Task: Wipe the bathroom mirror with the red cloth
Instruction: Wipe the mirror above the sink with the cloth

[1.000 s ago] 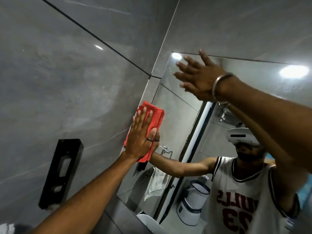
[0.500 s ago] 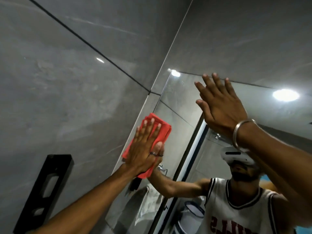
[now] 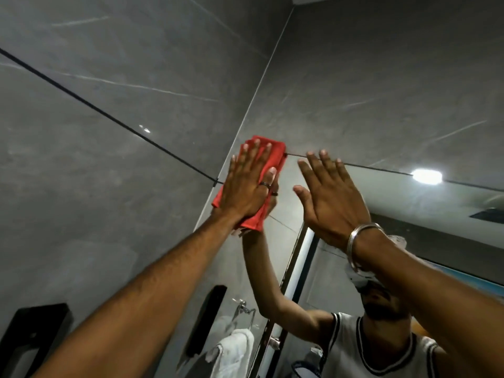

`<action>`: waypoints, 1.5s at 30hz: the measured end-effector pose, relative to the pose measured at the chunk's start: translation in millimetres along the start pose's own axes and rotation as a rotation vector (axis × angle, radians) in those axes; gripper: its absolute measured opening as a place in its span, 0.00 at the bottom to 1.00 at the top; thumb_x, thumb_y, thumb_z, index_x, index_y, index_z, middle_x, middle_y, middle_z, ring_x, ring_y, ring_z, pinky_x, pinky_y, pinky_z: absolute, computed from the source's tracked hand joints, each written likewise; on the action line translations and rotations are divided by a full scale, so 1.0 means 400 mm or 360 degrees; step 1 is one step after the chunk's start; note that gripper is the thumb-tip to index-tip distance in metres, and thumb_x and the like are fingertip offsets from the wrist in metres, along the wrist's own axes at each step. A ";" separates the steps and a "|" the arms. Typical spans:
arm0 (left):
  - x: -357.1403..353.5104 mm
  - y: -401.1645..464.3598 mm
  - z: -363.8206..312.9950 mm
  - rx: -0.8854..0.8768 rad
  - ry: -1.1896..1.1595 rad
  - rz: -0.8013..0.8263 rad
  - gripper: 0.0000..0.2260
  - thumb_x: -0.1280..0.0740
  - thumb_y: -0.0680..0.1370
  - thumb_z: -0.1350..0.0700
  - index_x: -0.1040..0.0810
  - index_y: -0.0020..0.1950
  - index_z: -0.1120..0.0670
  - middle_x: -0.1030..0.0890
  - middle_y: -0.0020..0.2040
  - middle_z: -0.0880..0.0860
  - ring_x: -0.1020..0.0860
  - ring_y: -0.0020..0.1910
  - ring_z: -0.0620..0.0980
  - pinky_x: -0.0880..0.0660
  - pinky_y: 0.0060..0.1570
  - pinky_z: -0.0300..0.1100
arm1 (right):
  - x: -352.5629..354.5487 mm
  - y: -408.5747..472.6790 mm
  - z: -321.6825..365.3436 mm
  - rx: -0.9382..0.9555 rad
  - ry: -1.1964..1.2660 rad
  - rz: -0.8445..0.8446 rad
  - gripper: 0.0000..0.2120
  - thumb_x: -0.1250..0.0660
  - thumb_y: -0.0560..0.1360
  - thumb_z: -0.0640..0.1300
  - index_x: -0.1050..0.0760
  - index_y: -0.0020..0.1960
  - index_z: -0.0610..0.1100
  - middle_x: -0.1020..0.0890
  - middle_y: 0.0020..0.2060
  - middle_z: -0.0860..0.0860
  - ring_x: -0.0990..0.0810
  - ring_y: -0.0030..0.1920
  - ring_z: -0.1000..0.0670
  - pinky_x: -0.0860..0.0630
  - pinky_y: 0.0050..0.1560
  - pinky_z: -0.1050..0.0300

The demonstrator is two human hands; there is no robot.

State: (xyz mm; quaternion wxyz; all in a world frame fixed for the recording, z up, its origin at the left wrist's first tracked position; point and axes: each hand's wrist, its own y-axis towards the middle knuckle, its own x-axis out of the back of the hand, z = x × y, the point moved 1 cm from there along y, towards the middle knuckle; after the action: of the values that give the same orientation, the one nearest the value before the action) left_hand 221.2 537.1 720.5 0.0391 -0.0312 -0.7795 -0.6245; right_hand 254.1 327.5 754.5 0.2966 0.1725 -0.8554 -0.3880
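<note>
Large grey stone-look tiles [image 3: 114, 64] with pale veins cover both walls, which meet in a corner seam [image 3: 268, 69]. A dark grout line [image 3: 109, 115] slants across the side wall. A black wall-mounted fixture [image 3: 30, 339] sits at the lower edge. A round ceiling light [image 3: 426, 176], a white towel [image 3: 237, 347] on a chrome ring and a dark door frame [image 3: 296, 271] show as reflections.

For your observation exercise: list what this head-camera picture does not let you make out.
- Red cloth: its middle, hidden under the left hand.
- Mirror: its right and bottom edges run out of frame.
- Right hand: whether it touches the glass.
- Black wall fixture: cut off at the bottom edge.
</note>
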 end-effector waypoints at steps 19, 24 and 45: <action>-0.056 -0.648 0.160 0.0092 0.0025 0.0112 0.30 0.54 0.86 0.41 0.57 0.86 0.48 0.55 0.87 0.53 0.56 0.86 0.57 0.59 0.84 0.58 | -0.120 -0.143 0.123 0.0633 -0.0530 0.0367 0.37 0.65 0.81 0.67 0.45 0.84 0.52 0.44 0.84 0.45 0.48 0.84 0.40 0.56 0.83 0.32; -0.054 -0.842 0.185 0.0160 0.0020 0.0200 0.30 0.51 0.85 0.41 0.53 0.86 0.48 0.52 0.87 0.55 0.54 0.86 0.59 0.57 0.84 0.60 | -0.170 -0.232 0.187 0.0809 -0.0538 0.0390 0.37 0.62 0.82 0.66 0.40 0.83 0.49 0.40 0.83 0.44 0.46 0.84 0.39 0.53 0.82 0.32; -0.164 -1.179 -0.099 0.0320 -0.0062 0.0015 0.32 0.41 0.84 0.53 0.49 0.86 0.53 0.47 0.86 0.57 0.48 0.85 0.64 0.50 0.83 0.65 | -0.179 -0.339 0.225 0.0818 -0.0503 0.0296 0.35 0.63 0.83 0.64 0.40 0.82 0.50 0.39 0.83 0.43 0.45 0.84 0.38 0.54 0.83 0.32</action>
State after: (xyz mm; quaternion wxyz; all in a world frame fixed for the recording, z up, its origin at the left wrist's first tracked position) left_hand 241.2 395.7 264.6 0.0299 -0.0428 -0.8386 -0.5423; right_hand 260.0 328.9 576.9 0.1409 0.1003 -0.9731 -0.1522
